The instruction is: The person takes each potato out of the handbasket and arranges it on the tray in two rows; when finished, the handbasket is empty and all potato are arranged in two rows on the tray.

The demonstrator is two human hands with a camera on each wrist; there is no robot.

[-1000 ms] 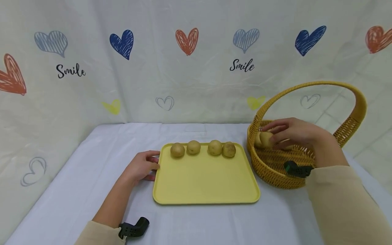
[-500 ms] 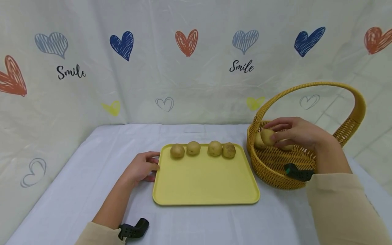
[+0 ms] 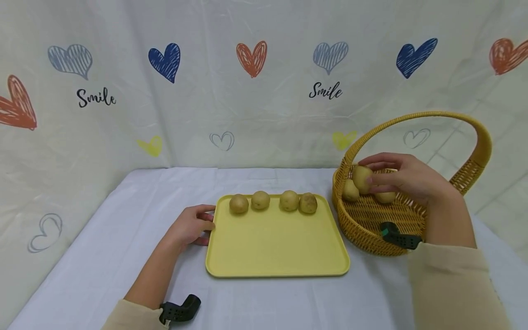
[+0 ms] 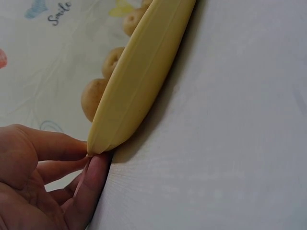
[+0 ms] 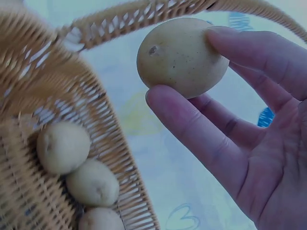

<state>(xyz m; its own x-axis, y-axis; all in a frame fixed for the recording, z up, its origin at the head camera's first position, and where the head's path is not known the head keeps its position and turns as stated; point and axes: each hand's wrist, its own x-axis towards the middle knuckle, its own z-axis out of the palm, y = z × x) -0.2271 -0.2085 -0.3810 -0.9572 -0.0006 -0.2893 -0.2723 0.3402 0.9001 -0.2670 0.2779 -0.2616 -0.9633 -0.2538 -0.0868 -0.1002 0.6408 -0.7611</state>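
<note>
My right hand (image 3: pixel 412 178) holds a potato (image 3: pixel 361 178) between thumb and fingertips, over the left back part of the wicker basket (image 3: pixel 371 238). In the right wrist view the held potato (image 5: pixel 182 57) is pale, with a small dark spot. Three other potatoes, one of them a pale potato (image 5: pixel 63 147), lie in the basket there. At the left rim of the yellow tray (image 3: pixel 276 243), my left hand (image 3: pixel 187 224) grips the edge; its thumb and a finger meet the tray corner in the left wrist view. Several potatoes, including a round potato (image 3: pixel 239 204), stand along the tray's back edge.
The basket's tall arched handle (image 3: pixel 429 114) rises over the right forearm. A white cloth (image 3: pixel 264 302) covers the table, and a hanging sheet (image 3: pixel 272 110) printed with hearts stands behind it. Black cameras are strapped to both wrists.
My right hand has lifted the potato a little up from the others, uncovering more of the potatoes in the basket. The left hand and tray stay put.
</note>
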